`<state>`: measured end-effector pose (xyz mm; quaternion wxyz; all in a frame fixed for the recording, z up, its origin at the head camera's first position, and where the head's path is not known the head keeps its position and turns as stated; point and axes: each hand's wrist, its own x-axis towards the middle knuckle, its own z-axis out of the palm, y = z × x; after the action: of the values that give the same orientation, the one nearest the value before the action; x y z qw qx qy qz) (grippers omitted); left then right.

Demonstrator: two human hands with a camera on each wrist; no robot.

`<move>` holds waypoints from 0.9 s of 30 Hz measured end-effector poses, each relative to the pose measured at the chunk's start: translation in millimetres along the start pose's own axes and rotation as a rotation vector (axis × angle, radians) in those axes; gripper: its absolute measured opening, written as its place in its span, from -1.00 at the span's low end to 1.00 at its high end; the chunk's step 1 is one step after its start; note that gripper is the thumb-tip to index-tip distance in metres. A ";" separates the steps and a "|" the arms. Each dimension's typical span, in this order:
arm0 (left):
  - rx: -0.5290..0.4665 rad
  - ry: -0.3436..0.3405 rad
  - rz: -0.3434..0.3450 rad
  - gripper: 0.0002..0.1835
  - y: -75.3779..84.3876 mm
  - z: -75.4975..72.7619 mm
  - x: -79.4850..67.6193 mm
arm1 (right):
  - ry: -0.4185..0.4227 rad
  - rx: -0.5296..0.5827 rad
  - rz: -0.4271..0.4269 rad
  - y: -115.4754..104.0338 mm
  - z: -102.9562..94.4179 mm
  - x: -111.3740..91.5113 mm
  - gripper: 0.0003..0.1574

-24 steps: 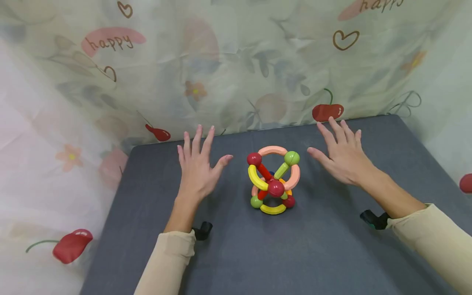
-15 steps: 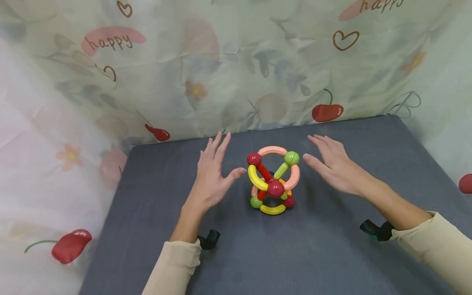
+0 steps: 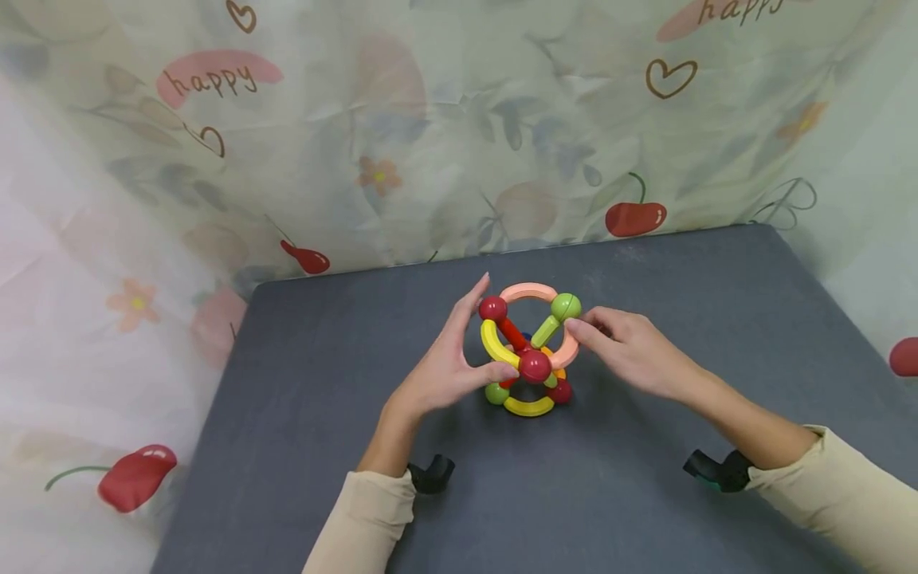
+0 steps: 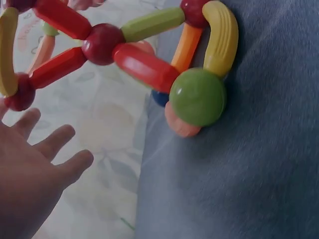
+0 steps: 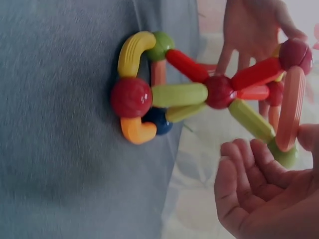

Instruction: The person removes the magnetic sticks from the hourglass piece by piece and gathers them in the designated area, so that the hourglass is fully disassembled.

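Note:
A structure of coloured sticks and balls (image 3: 515, 333), like a magnetic building toy, stands upright on the dark grey table. Its upper ring joins red balls and a green ball (image 3: 566, 307) with curved pink and yellow sticks. My left hand (image 3: 441, 371) spans the ring's left side, thumb at the front red ball (image 3: 535, 367), fingers extended behind; the left wrist view shows those fingers straight. On the right, my right hand (image 3: 634, 351) pinches the curved pink stick (image 5: 291, 109) below the green ball, its thumb on the outer face and the other fingers curled beneath.
The grey table (image 3: 323, 383) reaches back to a curtain (image 3: 445, 143) printed with cherries, flowers and hearts. More pale fabric hangs at both sides. A black strap-like mount (image 3: 433, 475) sits at each wrist.
Both hands have come inward from either side to the structure. The right fingers have curled and taken hold of the pink stick; the left thumb has reached the front ball. The structure has stayed in place.

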<state>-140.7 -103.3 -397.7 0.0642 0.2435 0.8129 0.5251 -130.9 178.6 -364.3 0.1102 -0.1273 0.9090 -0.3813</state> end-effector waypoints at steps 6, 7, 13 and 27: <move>-0.099 -0.023 0.047 0.25 -3.4 10.3 6.8 | 0.026 0.101 0.023 -5.2 7.4 0.4 -0.50; -0.111 -0.021 0.052 0.25 -3.6 11.5 7.7 | 0.031 0.109 0.026 -5.8 8.9 1.0 -0.50; -0.242 -0.019 0.047 0.16 -3.8 16.5 9.6 | 0.065 0.116 0.038 -7.4 14.3 8.1 -0.49; -0.336 0.025 0.003 0.10 0.5 22.1 15.6 | 0.218 0.145 0.051 -8.3 24.8 27.8 -0.41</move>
<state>-146.1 -77.8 -404.7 0.0932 0.2240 0.7142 0.6566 -148.6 147.7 -378.2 0.0292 -0.0535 0.8885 -0.4548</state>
